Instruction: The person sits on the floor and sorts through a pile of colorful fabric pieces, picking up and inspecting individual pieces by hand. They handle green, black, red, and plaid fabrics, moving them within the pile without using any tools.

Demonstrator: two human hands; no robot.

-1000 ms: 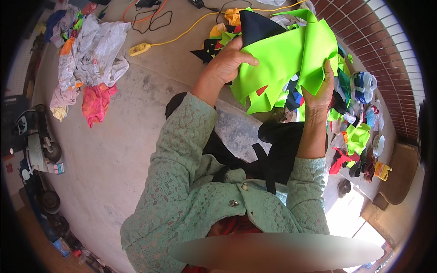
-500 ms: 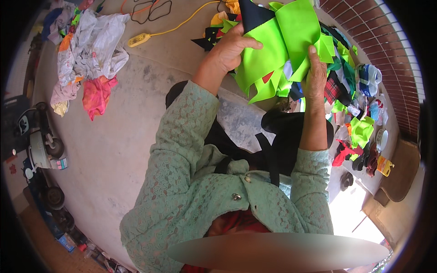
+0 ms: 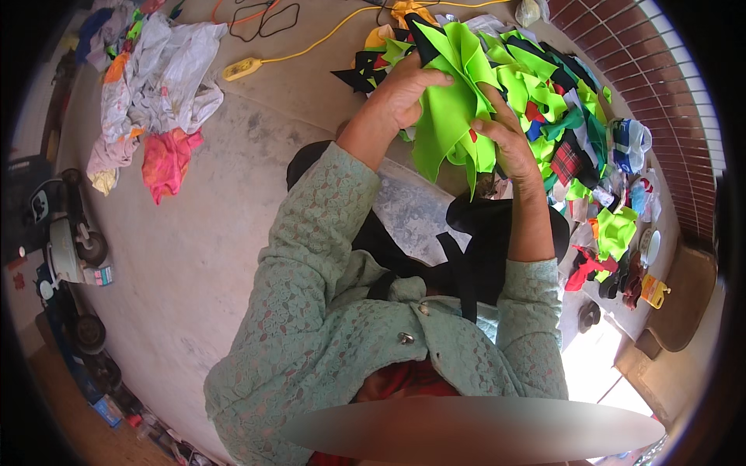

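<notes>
Neon-green fabric piece [image 3: 451, 109], bunched into folds, is held up in front of the person, gripped from both sides. The left hand [image 3: 404, 89] clenches its upper left edge, fingers [image 3: 431, 78] curled over the cloth; the right hand [image 3: 505, 140] pinches its right side. Behind it lies a heap of green, black and red cloth scraps [image 3: 567, 116] on the concrete floor [image 3: 194, 256]. Farther left sit a pile of white and pink rags [image 3: 155, 93] and a yellow extension cord [image 3: 241, 68].

Both arms raised — left hand [image 3: 408, 89] & right hand [image 3: 505, 136] clenched.
</notes>
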